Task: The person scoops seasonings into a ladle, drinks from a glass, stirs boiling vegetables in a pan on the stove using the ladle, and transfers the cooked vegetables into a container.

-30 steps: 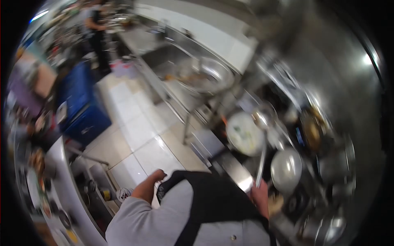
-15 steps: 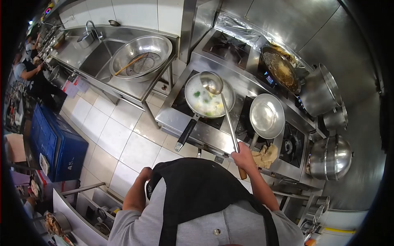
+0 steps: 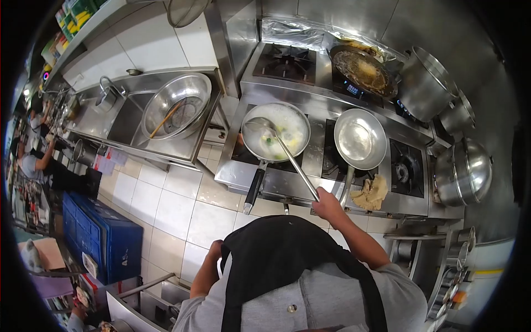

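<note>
My right hand (image 3: 327,207) is closed around the handle of a long metal ladle (image 3: 296,165). The ladle's bowl lies at the left side of a pan (image 3: 309,133), dipped into its whitish, frothy liquid. Green leaves and yellowish pieces float there. The pan's black handle (image 3: 254,188) points toward me. Just right of it rests a second, shiny metal pan (image 3: 360,138), its handle close to my right hand. A crumpled tan cloth (image 3: 370,192) lies on the stove's front edge. My left hand (image 3: 215,249) is by my black apron (image 3: 260,249), its fingers hidden.
Behind, a dark wok (image 3: 362,69) with browned contents sits on the back burner, near a tall pot (image 3: 428,83). At left, a large metal bowl (image 3: 193,91) holding a wooden-handled tool stands by the sink (image 3: 124,124). A blue cooler (image 3: 105,238) and other people are farther left.
The ladle's bowl has gone from above the pan down into the liquid, toward the left side. My view has shifted, showing more of the left shelf.
</note>
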Tool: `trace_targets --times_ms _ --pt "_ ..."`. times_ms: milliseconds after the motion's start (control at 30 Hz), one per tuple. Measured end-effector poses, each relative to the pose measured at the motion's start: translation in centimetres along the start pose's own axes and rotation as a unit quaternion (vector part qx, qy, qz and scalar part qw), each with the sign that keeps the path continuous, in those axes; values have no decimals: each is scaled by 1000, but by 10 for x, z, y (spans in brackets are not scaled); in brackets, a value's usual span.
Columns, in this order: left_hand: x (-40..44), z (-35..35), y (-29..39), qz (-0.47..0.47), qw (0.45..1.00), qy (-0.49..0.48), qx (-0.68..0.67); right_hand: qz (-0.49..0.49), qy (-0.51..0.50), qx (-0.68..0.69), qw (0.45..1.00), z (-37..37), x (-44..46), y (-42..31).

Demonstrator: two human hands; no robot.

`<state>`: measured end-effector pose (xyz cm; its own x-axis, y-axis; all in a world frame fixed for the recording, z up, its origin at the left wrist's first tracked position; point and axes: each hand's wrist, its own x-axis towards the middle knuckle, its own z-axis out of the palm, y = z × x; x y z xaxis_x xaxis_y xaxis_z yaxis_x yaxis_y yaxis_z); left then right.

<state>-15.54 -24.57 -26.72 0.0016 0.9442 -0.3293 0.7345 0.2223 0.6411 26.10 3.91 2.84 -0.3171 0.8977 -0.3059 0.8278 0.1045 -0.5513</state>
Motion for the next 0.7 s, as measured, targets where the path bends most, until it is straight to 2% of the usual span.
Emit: trace_targets --times_ms 33,67,100,167,200,233,267,300,367,500,667,700 --pt "-2 0 6 -100 989 16 -106 -2 11 -16 1000 0 6 2" --pt "-3 0 13 -199 956 33 -212 -5 22 -34 999 -2 11 4" --pt "-1 -3 12 -199 956 35 -212 -2 18 -42 999 -7 14 4" --pt "-3 -6 12 46 995 74 -58 -7 30 -52 998 -17 16 5" --pt "-2 -11 19 43 994 76 -60 -9 43 -63 997 -22 18 6" --pt "-3 -18 36 -114 960 70 -248 -14 56 -61 997 -25 22 11" --pt "-6 -21 47 -263 866 59 -421 -16 52 -63 997 -30 25 11" --pt "-6 -7 33 -266 864 61 -424 -10 57 -69 996 -36 27 9" --pt "-1 17 11 -178 932 45 -313 -10 80 -74 994 -42 36 14" --pt "-10 30 17 -210 926 48 -310 -29 101 -73 992 -49 53 16" --pt "-8 29 10 -130 970 62 -195 -38 92 -61 993 -41 65 19" --pt "-5 25 9 -88 993 38 -73 -29 80 -53 995 -40 63 15"
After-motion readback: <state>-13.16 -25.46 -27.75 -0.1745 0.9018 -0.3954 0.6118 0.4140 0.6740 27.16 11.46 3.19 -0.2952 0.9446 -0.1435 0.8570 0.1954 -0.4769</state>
